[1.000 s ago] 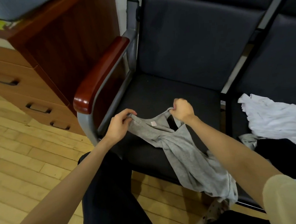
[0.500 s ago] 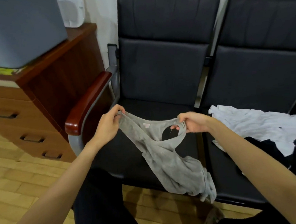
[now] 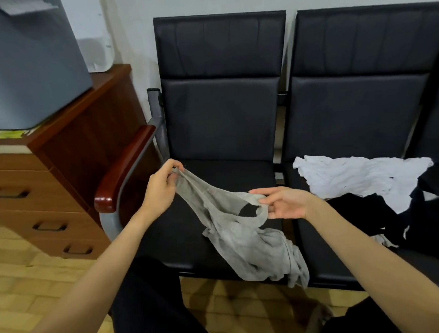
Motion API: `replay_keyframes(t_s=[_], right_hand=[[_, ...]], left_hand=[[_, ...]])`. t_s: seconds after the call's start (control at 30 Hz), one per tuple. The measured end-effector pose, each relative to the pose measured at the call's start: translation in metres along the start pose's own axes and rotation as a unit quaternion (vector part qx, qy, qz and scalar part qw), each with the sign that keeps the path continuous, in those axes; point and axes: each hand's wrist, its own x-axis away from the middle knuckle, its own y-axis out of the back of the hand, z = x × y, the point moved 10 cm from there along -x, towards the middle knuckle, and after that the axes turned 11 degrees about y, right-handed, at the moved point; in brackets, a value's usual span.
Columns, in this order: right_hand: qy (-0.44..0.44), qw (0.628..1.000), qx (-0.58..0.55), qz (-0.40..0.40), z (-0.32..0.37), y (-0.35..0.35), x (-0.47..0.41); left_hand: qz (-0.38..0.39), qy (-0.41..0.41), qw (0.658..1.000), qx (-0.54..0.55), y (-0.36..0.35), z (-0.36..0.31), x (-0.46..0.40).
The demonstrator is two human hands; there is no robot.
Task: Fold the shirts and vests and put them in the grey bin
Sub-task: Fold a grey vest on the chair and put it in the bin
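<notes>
1. Row of black seats (image 3: 222, 181): carries the garments; the left seat has a wooden armrest (image 3: 125, 170) at its left edge.
2. Grey bin (image 3: 24, 63): stands on the wooden desk (image 3: 85, 118), well apart from the clothes.
3. White shirt (image 3: 356, 175): lies crumpled on the right seat, beside dark garments (image 3: 372, 215).
4. Grey vest (image 3: 244, 237): held above the left seat, its hem trailing over the front edge. It looks light, limp and stretchy; best held at the shoulder straps.
5. Left hand (image 3: 160, 188): pinches one strap.
6. Right hand (image 3: 286, 203): fingers nearly straight, thumb and fingertips nipping the neckline rim.
</notes>
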Motion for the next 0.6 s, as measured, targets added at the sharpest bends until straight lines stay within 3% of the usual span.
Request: replay_keyframes(t_s=[0.13, 0.23, 0.4, 0.6], right_hand=[[0.096, 0.992, 0.03, 0.073, 0.05, -0.024, 0.031], [0.188, 0.971, 0.136, 0.065, 0.104, -0.04, 0.065], [0.355, 0.874, 0.313, -0.106, 0.189, -0.05, 0.105], [0.462, 0.781, 0.346, -0.238, 0.236, -0.058, 0.135]], left_hand=[[-0.036, 0.006, 0.999, 0.011, 0.013, -0.005, -0.002], [-0.096, 0.004, 0.995, 0.018, 0.031, -0.016, -0.012], [-0.152, -0.051, 0.985, -0.071, 0.048, -0.059, -0.034], [-0.147, -0.09, 0.97, -0.173, 0.047, -0.093, -0.065]])
